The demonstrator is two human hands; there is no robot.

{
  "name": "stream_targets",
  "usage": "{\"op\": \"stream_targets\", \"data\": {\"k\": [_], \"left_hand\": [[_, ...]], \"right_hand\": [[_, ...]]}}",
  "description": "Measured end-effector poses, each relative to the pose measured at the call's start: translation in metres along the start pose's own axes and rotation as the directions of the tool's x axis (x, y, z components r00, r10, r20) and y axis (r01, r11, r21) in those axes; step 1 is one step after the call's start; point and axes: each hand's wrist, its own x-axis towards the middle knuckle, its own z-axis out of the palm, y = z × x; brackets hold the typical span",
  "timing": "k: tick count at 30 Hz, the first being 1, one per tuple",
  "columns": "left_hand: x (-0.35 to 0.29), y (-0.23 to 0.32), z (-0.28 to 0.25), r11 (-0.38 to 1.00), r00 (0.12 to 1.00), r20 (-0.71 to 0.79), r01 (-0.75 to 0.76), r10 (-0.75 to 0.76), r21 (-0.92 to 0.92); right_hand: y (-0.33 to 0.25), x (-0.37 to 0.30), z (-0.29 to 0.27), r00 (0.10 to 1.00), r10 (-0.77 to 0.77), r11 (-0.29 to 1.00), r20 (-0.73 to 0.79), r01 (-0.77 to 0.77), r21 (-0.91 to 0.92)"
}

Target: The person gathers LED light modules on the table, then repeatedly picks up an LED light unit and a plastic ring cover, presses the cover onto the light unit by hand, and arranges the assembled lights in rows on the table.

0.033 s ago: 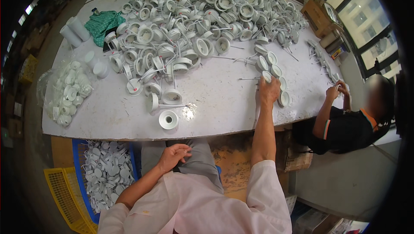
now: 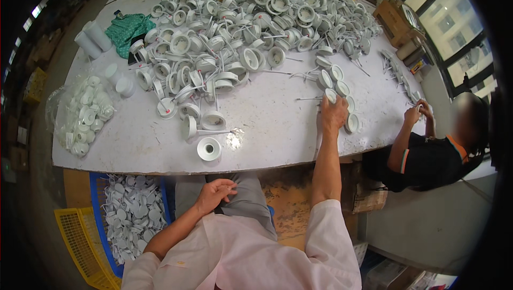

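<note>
My right hand (image 2: 334, 114) reaches to the right part of the table, its fingers closed on a white round lamp housing (image 2: 331, 95). That piece belongs to a group of similar white housings (image 2: 342, 87) set close together, some with thin wires trailing to the left. Over my lap rests my left hand (image 2: 216, 193), empty, with its fingers loosely bent and partly apart. A white cup-shaped part (image 2: 209, 149) with a dark centre stands alone near the table's front edge. Beyond it lie loose housings (image 2: 214, 120) with wires.
A big heap of white housings (image 2: 256, 17) covers the back of the table (image 2: 267, 146). At left are a plastic bag of white parts (image 2: 88, 111), a green cloth (image 2: 128, 29) and white rolls (image 2: 88, 44). Below stands a blue crate (image 2: 99, 204). A co-worker (image 2: 433, 154) sits at right.
</note>
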Motion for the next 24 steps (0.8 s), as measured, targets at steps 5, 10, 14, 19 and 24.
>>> {"op": "stream_targets", "data": {"k": [5,10,14,19,24], "left_hand": [[-0.003,-0.005,-0.004,1.0,1.0,-0.015,-0.008,0.008,0.0],[-0.003,-0.004,-0.004,1.0,0.999,-0.043,-0.005,0.004,-0.027],[-0.004,-0.01,-0.009,0.999,0.997,-0.075,-0.013,0.01,-0.035],[-0.006,-0.012,-0.012,0.999,0.995,-0.098,-0.019,0.015,-0.037],[-0.007,-0.011,-0.013,0.999,0.993,-0.119,-0.006,0.0,-0.047]], "right_hand": [[-0.001,0.001,0.004,0.969,-0.229,0.972,-0.093,0.221,-0.085],[0.001,0.015,0.026,0.923,-0.364,0.928,-0.121,0.349,-0.129],[0.003,0.03,0.044,0.923,-0.374,0.919,-0.094,0.355,-0.172],[0.006,0.043,0.059,0.923,-0.362,0.924,-0.131,0.336,-0.182],[0.005,0.05,0.064,0.945,-0.284,0.95,-0.159,0.256,-0.178]]}}
